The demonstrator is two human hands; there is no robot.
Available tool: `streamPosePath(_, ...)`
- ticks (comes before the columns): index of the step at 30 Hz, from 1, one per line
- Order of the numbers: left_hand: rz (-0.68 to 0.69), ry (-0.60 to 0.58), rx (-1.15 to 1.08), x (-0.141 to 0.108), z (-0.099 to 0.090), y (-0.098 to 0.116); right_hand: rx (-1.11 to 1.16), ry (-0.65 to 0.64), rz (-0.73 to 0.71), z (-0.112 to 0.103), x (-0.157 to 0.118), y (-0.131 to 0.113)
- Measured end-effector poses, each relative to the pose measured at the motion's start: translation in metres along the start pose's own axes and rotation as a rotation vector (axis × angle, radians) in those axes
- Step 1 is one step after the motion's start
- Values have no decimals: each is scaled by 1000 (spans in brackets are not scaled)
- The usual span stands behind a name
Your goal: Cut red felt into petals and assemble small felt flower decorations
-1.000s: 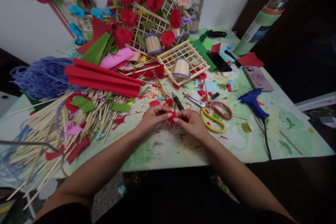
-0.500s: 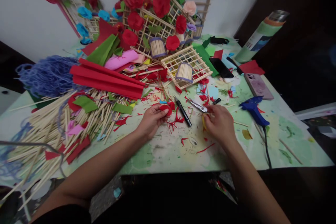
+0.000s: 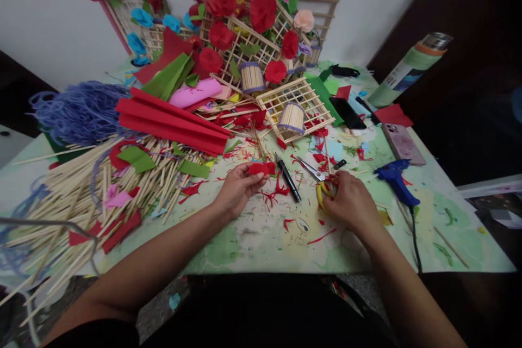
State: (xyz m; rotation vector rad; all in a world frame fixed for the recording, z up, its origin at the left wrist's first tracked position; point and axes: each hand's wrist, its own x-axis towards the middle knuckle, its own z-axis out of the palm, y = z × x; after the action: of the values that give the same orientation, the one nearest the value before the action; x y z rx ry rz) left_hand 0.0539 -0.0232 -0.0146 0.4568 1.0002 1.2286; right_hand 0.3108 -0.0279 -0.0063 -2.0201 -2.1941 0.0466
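Head view: left fingers [image 3: 247,180] pinch red paper [image 3: 258,168], right fingers [image 3: 341,184] hold scissors [image 3: 319,175], inside table edge [image 3: 269,269].

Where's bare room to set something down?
Barest: the front strip of table, nearer than the red scraps, and right of the blue glue gun. Crowded: around the black pen, between left hand and right hand; at left, sticks.

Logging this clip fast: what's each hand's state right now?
Left hand: closed, pinching a red paper piece.
Right hand: on the scissors; whether closed around them cannot be told.
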Motion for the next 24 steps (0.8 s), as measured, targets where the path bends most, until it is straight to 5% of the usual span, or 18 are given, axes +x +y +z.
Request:
streamPosePath(11,-45,-5,-78,0,1,4,487,173,183,-18,-11,5)
streamPosePath(19,-64,-51,-83,-2,2,4,691,98,9,-16,-27,-42)
streamPosePath(24,-63,-76,-69,-5,4,2,464,33,-118,-6,-32,-70)
